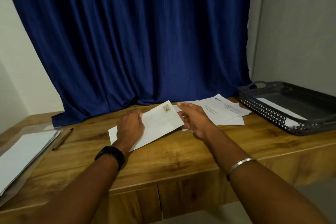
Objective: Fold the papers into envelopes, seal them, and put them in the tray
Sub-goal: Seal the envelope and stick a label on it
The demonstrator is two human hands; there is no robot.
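Observation:
A white envelope (160,123) with a small stamp near its upper corner lies tilted on the wooden desk (172,156), its right end lifted. My left hand (130,126) presses down on its left part. My right hand (192,116) grips its right edge with thumb and fingers. Behind the right hand lie several printed paper sheets (223,110). The dark perforated tray (289,107) stands at the right and holds a white envelope (278,108).
A clear folder with white sheets (25,152) lies at the desk's left end, with a brown pencil (62,139) beside it. A blue curtain (136,42) hangs behind the desk. The desk's front edge runs close under my forearms.

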